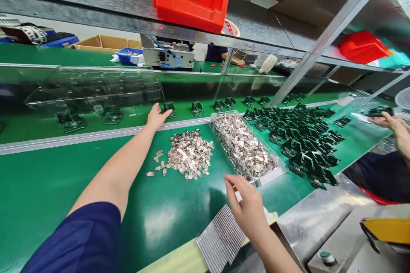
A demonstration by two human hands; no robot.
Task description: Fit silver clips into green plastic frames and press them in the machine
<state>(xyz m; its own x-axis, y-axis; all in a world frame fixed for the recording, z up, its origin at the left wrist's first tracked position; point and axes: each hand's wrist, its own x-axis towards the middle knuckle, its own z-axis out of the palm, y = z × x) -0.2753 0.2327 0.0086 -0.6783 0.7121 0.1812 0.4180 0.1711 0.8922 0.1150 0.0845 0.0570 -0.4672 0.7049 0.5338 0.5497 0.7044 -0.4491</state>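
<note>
My left hand (156, 117) reaches over the far strip of the bench, thumb and fingers apart, with nothing in it. Just beyond its thumb is a small dark green circuit board (169, 108). My right hand (245, 204) is closed in a pinch at the near side; what its fingertips hold, if anything, I cannot make out. Below it lies a ribbed silver sheet (220, 236). Between the hands spreads a loose pile of small metal pieces (190, 153). Behind my right hand stands a clear box (272, 175) full of similar pieces.
Many circuit boards (297, 132) are heaped at right; others line the far strip. A clear plastic tray (96, 85) lies at far left. Overhead, a shelf holds a red bin (195, 4). A slanted metal post (317, 51) rises at right. A co-worker's hand (389, 121) holds a board.
</note>
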